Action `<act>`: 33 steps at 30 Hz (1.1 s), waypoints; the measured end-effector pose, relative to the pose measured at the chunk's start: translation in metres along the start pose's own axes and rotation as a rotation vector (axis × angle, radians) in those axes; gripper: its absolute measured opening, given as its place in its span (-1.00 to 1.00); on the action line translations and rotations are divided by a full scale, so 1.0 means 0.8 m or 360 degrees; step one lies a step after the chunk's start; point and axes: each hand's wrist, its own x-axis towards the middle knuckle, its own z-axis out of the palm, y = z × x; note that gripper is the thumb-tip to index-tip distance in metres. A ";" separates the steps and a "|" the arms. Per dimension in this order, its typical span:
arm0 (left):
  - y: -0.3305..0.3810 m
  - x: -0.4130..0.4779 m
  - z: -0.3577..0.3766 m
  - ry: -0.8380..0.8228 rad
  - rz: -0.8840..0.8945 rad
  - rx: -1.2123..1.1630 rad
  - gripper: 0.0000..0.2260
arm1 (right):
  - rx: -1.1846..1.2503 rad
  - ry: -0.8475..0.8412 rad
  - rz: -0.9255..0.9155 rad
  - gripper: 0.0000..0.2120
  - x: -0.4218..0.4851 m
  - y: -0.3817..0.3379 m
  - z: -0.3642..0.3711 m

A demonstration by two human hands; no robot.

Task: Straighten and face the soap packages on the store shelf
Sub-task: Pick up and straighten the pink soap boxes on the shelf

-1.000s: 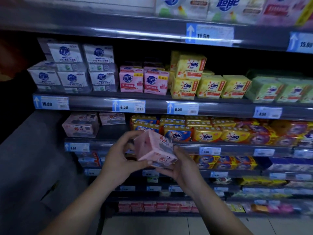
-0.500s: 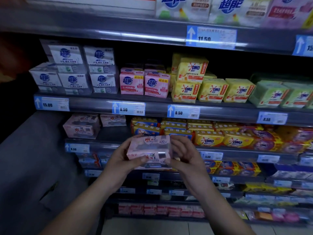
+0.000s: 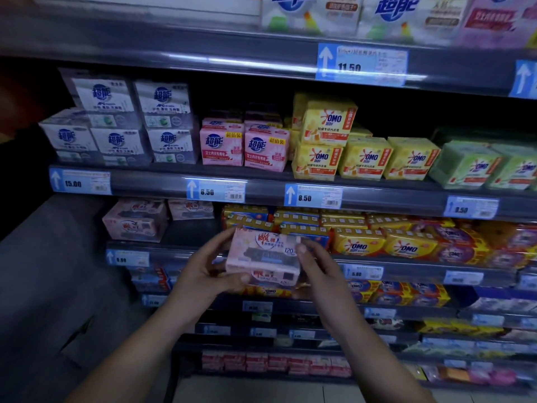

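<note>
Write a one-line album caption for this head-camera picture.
The left hand and right hand hold a pink soap package, label facing the camera, before a store shelf of yellow OMO packs.

Bare shelf floor [image 3: 189, 232] between pink packs [image 3: 135, 221] and OMO stacks [image 3: 296, 221], held pink pack [image 3: 263, 257] in front, shelf edge [image 3: 261, 193] overhead.

The yellow packs [image 3: 318, 161] read "OMO"; the white packs [image 3: 116, 144] and pink packs [image 3: 222, 146] read "超能". Price tags [image 3: 360, 65] show 11.50, 15.00, 8.50, 8.50. The held pack [image 3: 263, 257] shows "120".
</note>
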 end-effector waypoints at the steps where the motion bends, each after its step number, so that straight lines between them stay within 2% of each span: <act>1: -0.001 0.001 0.000 0.0048 -0.0037 -0.0019 -0.32 | -0.0015 0.0017 0.0005 -0.57 0.002 0.001 0.005; 3: -0.006 0.002 -0.003 0.0058 -0.0085 -0.0090 -0.39 | 0.0009 0.0029 0.0015 -0.60 0.006 0.003 0.013; 8: -0.017 0.004 -0.026 0.0076 -0.0062 -0.0059 -0.35 | 0.0071 -0.0080 0.0083 -0.77 0.022 0.012 0.026; 9: -0.019 0.005 -0.031 0.0077 -0.0073 -0.0068 -0.37 | 0.0063 -0.0077 0.0081 -0.76 0.026 0.016 0.030; 11: -0.024 0.008 -0.038 0.0127 -0.0105 -0.0152 -0.43 | 0.0048 -0.0036 0.0078 -0.61 0.038 0.025 0.041; 13: -0.029 0.012 -0.049 0.0258 -0.0066 -0.0170 -0.52 | -0.0030 0.0024 0.0056 -0.55 0.049 0.032 0.060; 17: -0.036 0.021 -0.076 0.0550 0.0130 0.0025 -0.61 | -0.0201 0.0050 -0.0102 -0.83 0.075 0.045 0.104; 19: -0.035 0.028 -0.089 0.0690 0.0196 0.0096 -0.68 | -0.0229 -0.0005 -0.0142 -0.86 0.090 0.049 0.129; 22: -0.035 0.039 -0.108 0.0872 0.0207 0.0208 -0.68 | -0.0336 -0.0029 -0.0225 -0.81 0.113 0.055 0.161; 25: -0.039 0.047 -0.125 0.0985 0.0185 0.0419 -0.61 | -0.0549 -0.0028 -0.0134 -0.66 0.129 0.062 0.181; 29: -0.053 0.051 -0.143 0.1094 0.0117 0.0838 -0.63 | -0.0702 -0.0124 -0.0059 -0.49 0.130 0.074 0.197; 33: -0.057 0.052 -0.148 0.1196 0.0157 0.1128 -0.58 | -0.0657 -0.0094 -0.0025 -0.52 0.129 0.078 0.199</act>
